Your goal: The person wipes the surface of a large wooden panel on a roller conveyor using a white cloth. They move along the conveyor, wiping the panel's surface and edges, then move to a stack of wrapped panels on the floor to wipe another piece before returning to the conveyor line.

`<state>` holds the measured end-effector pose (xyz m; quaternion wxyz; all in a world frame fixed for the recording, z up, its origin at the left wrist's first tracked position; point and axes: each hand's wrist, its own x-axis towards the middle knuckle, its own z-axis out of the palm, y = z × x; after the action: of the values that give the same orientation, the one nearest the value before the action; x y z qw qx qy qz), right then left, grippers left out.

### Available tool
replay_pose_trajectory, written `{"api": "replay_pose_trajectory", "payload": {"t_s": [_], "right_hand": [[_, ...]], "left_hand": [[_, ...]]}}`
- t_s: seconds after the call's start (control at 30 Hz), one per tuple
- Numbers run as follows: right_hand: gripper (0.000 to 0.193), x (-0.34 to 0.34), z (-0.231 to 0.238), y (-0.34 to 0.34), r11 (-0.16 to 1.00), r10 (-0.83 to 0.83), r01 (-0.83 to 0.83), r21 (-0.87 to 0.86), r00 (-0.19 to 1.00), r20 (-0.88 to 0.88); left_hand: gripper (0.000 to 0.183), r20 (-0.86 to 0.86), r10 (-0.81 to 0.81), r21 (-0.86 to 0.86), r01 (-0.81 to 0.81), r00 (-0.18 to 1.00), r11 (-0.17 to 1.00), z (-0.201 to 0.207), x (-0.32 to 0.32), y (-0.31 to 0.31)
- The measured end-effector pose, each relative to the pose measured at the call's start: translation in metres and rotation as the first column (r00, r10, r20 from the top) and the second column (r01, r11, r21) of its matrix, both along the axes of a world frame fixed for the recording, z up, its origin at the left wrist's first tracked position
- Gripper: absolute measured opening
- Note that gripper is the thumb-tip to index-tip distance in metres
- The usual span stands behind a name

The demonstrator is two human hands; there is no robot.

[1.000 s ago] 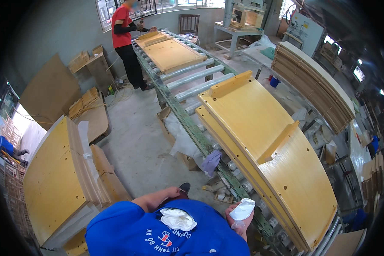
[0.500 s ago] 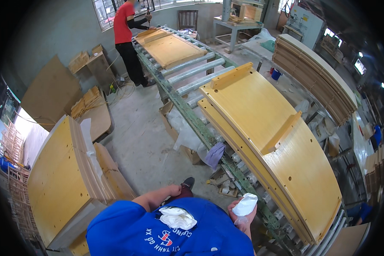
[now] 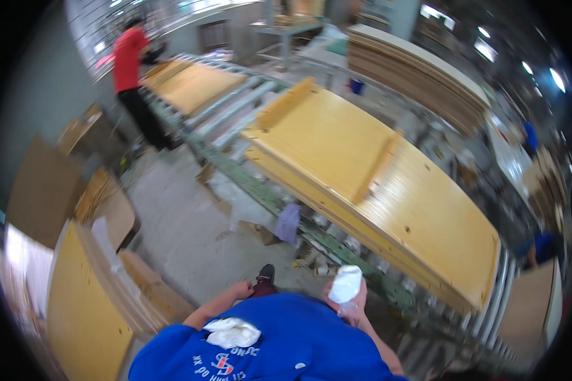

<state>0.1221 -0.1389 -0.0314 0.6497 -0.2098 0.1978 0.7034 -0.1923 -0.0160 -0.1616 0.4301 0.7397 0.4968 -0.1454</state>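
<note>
In my right hand (image 3: 357,303) is a white packet (image 3: 346,284), with a bit of clear plastic hanging below it; its contents do not show. My fingers wrap round it in front of my body, near the green side rail of the roller conveyor (image 3: 260,193). My left hand (image 3: 241,290) hangs by my leg with its fingers curled in, and I see nothing in it. To the right, curved yellow wooden panels (image 3: 426,197) lie stacked on the conveyor, the top one with raised wooden strips across it. A crumpled white cloth (image 3: 232,332) sits at the chest of my blue shirt.
A purple rag (image 3: 288,222) hangs over the conveyor's rail. More yellow panels (image 3: 82,298) stand stacked at my left. A person in red (image 3: 128,60) works at the conveyor's far end beside another panel (image 3: 203,87). Beyond the conveyor is a tall stack of brown boards (image 3: 419,79).
My view has swung to the right, so the conveyor, panels and other person sit farther left. The white packet stays in my right hand; my left hand still hangs by my leg.
</note>
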Motion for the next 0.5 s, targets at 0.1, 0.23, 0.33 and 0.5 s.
{"api": "replay_pose_trajectory", "payload": {"t_s": [0.1, 0.23, 0.33, 0.5], "right_hand": [[0.043, 0.005, -0.023, -0.003, 0.998, -0.036, 0.029, 0.059, 0.994, 0.107], [0.038, -0.001, 0.007, 0.003, 0.995, -0.079, 0.084, -0.060, 0.994, 0.081], [0.042, 0.003, -0.002, -0.005, 0.995, -0.102, 0.100, 0.027, 0.991, 0.084], [0.042, -0.002, -0.015, 0.003, 0.991, -0.133, 0.134, 0.028, 0.991, -0.031]], "left_hand": [[0.026, -0.006, 0.068, 0.034, -0.068, 0.998, 0.997, 0.009, 0.015, -0.006], [0.026, 0.003, 0.105, 0.016, -0.105, 0.994, 0.994, 0.010, 0.013, -0.003], [0.025, -0.006, 0.053, 0.023, -0.053, 0.999, 0.998, 0.004, 0.025, 0.004], [0.024, -0.035, -0.058, -0.039, 0.057, 0.998, 0.998, -0.006, 0.037, 0.013]]}}
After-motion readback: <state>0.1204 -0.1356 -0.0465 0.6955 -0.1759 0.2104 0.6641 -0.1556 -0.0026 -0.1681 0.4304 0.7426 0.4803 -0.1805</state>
